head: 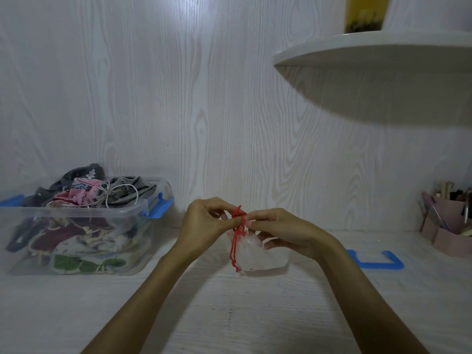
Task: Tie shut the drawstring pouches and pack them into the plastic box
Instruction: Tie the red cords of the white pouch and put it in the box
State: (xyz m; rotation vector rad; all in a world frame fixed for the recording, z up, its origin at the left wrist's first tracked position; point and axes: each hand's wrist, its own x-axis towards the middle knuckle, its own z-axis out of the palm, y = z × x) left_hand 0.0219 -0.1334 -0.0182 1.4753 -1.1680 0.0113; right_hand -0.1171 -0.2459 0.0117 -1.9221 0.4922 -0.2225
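A: Sheer white pouch (pixel 258 254) at 6 o'clock of the view, hanging just above the bench (pixel 229 315), red drawstring (pixel 238 227) knotted at its neck. Looks light and limp, thin fabric, probably slippery.

B: Left hand (pixel 204 223) pinching the cord near the knot; right hand (pixel 281 233) pinching it from 3 o'clock, lower fingers curled under the pouch. Best held at the gathered neck, not the floppy body.

A: Plastic box (pixel 143 213) at 9 o'clock, well apart, heaped with soft pouches. Likely needs pressing down to fit 1 more.
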